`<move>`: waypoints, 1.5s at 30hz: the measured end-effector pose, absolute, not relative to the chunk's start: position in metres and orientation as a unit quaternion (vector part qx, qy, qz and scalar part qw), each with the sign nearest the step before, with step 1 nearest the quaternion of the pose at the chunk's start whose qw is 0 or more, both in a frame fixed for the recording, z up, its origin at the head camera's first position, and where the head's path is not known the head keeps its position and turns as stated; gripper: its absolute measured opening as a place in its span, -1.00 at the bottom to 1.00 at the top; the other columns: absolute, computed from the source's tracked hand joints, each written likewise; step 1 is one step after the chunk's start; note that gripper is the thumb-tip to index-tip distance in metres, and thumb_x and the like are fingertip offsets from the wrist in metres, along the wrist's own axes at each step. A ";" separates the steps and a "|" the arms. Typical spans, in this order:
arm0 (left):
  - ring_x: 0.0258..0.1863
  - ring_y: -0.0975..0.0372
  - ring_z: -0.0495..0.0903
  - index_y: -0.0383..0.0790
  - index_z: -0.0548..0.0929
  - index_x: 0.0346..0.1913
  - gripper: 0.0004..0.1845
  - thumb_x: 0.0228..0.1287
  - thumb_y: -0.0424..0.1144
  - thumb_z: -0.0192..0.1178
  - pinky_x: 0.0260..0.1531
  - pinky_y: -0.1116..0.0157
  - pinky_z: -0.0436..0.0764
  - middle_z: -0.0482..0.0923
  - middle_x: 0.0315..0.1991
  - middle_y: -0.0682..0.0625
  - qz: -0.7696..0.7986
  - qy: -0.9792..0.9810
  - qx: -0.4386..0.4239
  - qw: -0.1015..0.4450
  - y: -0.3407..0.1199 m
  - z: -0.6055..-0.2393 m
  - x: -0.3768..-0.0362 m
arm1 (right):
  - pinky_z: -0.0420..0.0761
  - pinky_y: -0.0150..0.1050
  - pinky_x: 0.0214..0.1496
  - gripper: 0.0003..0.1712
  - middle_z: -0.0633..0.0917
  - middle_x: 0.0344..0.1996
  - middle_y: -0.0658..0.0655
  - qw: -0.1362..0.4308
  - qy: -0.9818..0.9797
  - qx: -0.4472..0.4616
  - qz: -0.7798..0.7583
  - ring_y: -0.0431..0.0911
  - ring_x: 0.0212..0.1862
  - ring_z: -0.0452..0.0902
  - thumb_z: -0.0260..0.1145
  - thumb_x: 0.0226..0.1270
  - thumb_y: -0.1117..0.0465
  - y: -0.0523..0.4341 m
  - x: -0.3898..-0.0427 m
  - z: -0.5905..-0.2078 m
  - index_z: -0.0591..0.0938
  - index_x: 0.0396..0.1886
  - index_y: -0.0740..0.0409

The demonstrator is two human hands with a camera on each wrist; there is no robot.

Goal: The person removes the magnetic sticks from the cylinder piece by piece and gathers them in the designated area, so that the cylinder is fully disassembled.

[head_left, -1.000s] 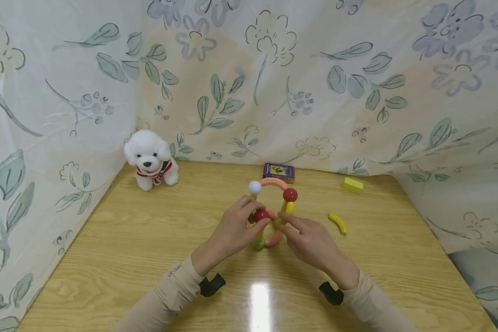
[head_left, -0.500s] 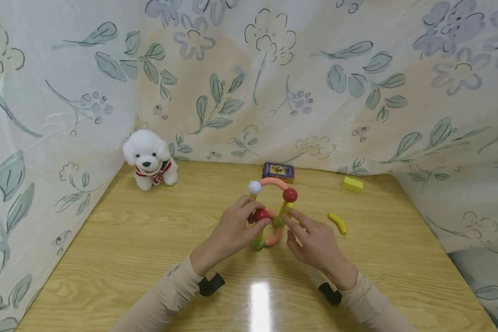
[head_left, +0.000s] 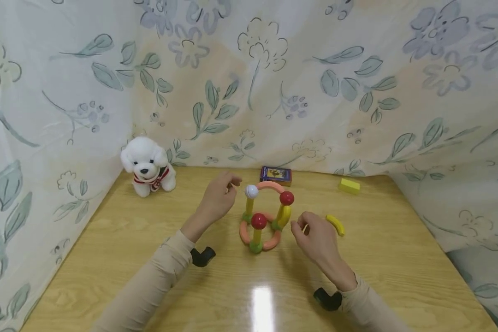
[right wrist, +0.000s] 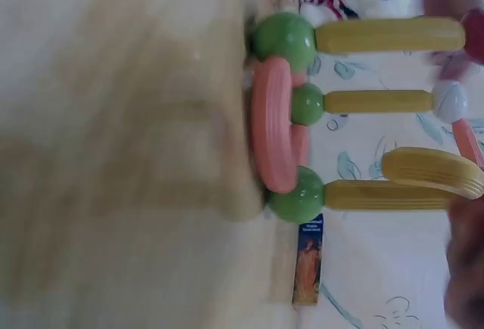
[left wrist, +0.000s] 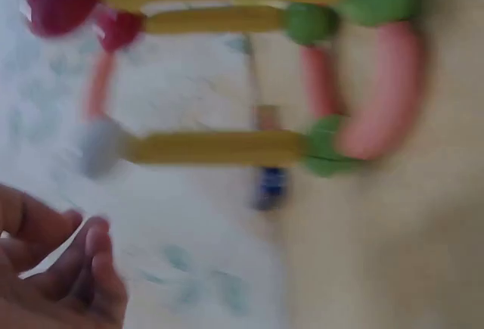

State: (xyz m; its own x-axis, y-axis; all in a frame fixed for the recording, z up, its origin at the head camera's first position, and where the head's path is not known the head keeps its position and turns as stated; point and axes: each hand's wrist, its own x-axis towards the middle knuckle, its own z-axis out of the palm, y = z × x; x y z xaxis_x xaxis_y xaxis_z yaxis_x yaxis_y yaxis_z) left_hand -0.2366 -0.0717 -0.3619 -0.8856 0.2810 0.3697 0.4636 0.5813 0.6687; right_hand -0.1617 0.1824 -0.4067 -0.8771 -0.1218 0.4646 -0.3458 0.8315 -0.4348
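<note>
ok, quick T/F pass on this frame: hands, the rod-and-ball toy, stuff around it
1. Both hands are off the toy structure. True: the left hand and the right hand sit to either side of it, apart from it.
2. The white ball sits on top of a yellow rod. True.
3. The plush dog lies next to the right hand. False: it sits at the table's far left corner, by the curtain.
4. The right hand holds the loose yellow curved piece. False: that piece lies on the table beside the hand.
5. The base ring is pink with green balls. True.
6. The card box is in front of the structure. False: it lies behind it, near the curtain.
</note>
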 end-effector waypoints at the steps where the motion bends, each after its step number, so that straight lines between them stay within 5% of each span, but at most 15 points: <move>1: -0.10 0.04 0.59 -0.35 0.61 0.04 -0.67 0.30 -0.51 -0.05 -0.14 0.16 0.61 0.64 -0.05 -0.20 -0.418 -0.882 -0.201 0.079 -0.076 -0.370 -0.241 | 0.34 -0.43 -0.57 -0.81 0.56 -0.61 -0.06 0.201 -0.932 0.157 0.256 -0.30 -0.59 0.34 0.37 0.18 0.23 0.184 -0.159 -0.409 0.53 -0.55 0.01; 5: -0.05 0.07 0.57 -0.32 0.53 0.21 -0.56 0.27 -0.54 0.00 -0.23 0.27 0.58 0.61 0.10 -0.22 -0.427 -0.880 -0.202 -0.041 -0.084 -0.401 -0.252 | 0.62 -0.33 -0.27 -0.85 0.72 -0.26 -0.01 0.129 -0.916 0.313 0.216 -0.20 -0.30 0.61 0.33 0.18 0.35 0.185 -0.151 -0.417 0.69 -0.25 0.10; 9: -0.03 0.07 0.57 -0.27 0.51 0.24 -0.51 0.22 -0.50 0.14 -0.15 0.24 0.59 0.59 0.14 -0.19 -0.430 -0.870 -0.228 -0.078 -0.080 -0.415 -0.255 | 0.65 -0.15 0.03 -0.71 0.70 0.02 0.11 0.091 -0.904 0.383 0.170 -0.06 0.00 0.64 0.28 0.20 0.37 0.181 -0.149 -0.426 0.68 -0.06 0.17; 13: -0.07 0.08 0.59 -0.28 0.58 0.07 -0.64 0.19 -0.43 0.24 -0.05 0.19 0.59 0.64 0.01 -0.16 -0.428 -0.869 -0.238 -0.069 -0.072 -0.417 -0.256 | 0.65 -0.19 -0.01 -0.84 0.71 -0.01 0.10 0.064 -0.903 0.392 0.165 -0.10 -0.04 0.63 0.27 0.22 0.36 0.178 -0.148 -0.434 0.67 -0.21 0.12; 21: -0.13 0.15 0.59 -0.24 0.64 -0.09 -0.83 0.27 -0.31 0.25 -0.16 0.27 0.58 0.67 -0.05 -0.10 -0.428 -0.871 -0.235 -0.054 -0.068 -0.415 -0.254 | 0.65 -0.13 0.06 -0.85 0.71 -0.02 0.12 0.062 -0.908 0.384 0.156 -0.05 0.02 0.65 0.31 0.17 0.36 0.181 -0.150 -0.437 0.65 -0.24 0.14; 36: -0.33 0.24 0.55 -0.15 0.64 -0.12 -0.82 0.23 -0.25 0.33 -0.32 0.33 0.56 0.65 -0.29 -0.03 -0.453 -0.865 -0.203 -0.076 -0.081 -0.422 -0.228 | 0.64 -0.05 0.07 -0.82 0.74 -0.09 0.15 0.084 -0.913 0.367 0.159 0.05 0.01 0.66 0.26 0.06 0.49 0.192 -0.173 -0.444 0.64 -0.45 0.12; 40: -0.35 0.27 0.56 -0.17 0.64 -0.13 -0.80 0.22 -0.22 0.34 -0.33 0.36 0.57 0.66 -0.29 -0.03 -0.458 -0.862 -0.202 -0.081 -0.082 -0.423 -0.220 | 0.63 -0.11 0.02 -0.77 0.68 -0.30 0.01 0.066 -0.917 0.348 0.183 -0.07 -0.09 0.61 0.22 0.05 0.51 0.197 -0.179 -0.443 0.61 -0.46 0.08; 45: -0.31 0.28 0.60 -0.20 0.62 -0.16 -0.80 0.22 -0.22 0.35 -0.32 0.38 0.60 0.66 -0.25 -0.05 -0.461 -0.858 -0.211 -0.082 -0.080 -0.422 -0.210 | 0.58 -0.26 -0.18 -0.68 0.68 -0.14 0.11 0.015 -0.916 0.212 0.339 -0.11 -0.16 0.58 0.18 0.17 0.47 0.204 -0.177 -0.424 0.62 -0.14 0.09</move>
State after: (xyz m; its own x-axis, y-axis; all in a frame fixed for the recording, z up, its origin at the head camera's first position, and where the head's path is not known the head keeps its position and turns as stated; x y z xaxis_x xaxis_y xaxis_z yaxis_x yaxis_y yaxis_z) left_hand -0.2099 -0.0800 -0.4217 -0.8978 0.4370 0.0538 0.2863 0.4867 0.8253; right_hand -0.1771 0.2043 -0.4239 -0.9092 -0.3789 0.1725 -0.3999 0.6796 -0.6150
